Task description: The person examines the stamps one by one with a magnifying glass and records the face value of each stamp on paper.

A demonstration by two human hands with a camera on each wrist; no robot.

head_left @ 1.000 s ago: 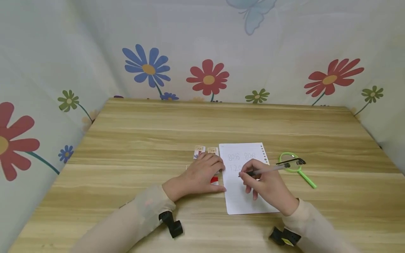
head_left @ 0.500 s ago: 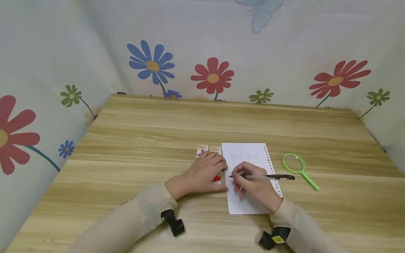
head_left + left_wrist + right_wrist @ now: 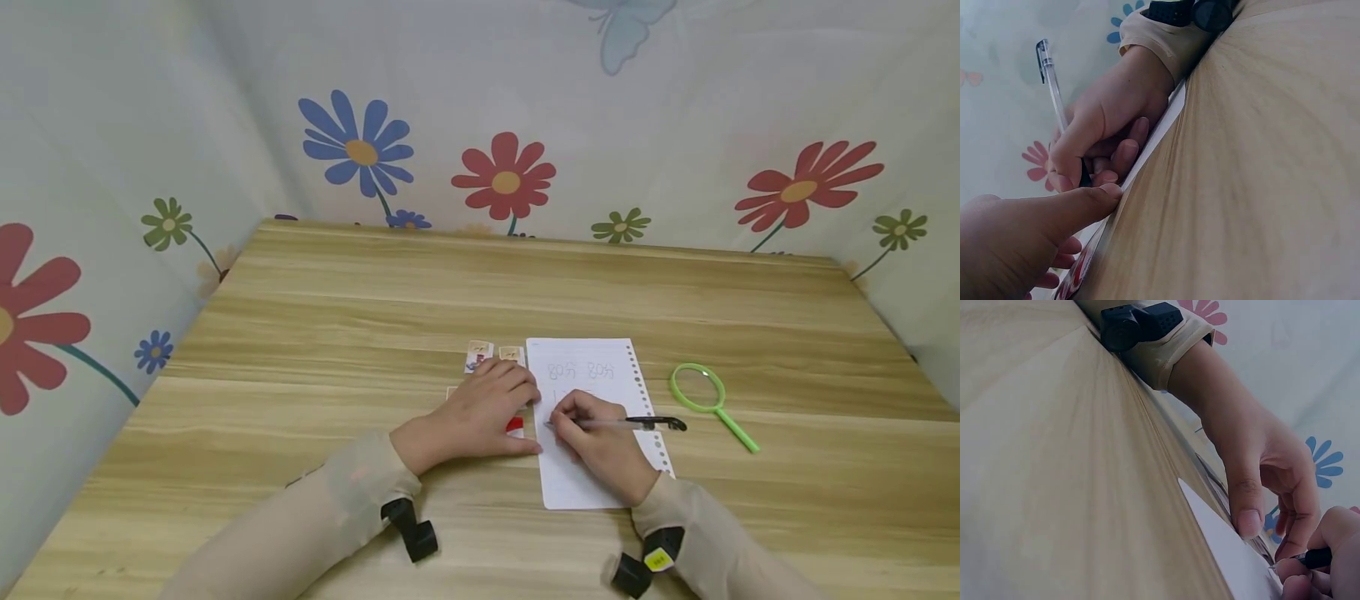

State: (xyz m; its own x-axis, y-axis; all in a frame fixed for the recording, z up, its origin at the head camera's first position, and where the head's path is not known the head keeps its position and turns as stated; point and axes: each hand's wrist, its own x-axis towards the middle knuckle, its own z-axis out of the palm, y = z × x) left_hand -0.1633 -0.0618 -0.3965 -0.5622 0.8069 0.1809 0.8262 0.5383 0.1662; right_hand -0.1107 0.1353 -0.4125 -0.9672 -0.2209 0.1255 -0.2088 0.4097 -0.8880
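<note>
Left hand (image 3: 483, 408) lies loose, fingers relaxed over small cards (image 3: 478, 355), thumb tip at the left edge of the ruled sheet (image 3: 577, 490), presumably steadying it. Right hand (image 3: 603, 443) pinches a pen (image 3: 619, 423) low, likely for control. Top line: "80分 80分", I'd say (second mostly hidden). Magnifier (image 3: 721, 410) rests apart, right.

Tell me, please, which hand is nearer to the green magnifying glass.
The right hand: it grips the pen left of the magnifying glass; the left hand lies farther left, at the edge of the paper.
</note>
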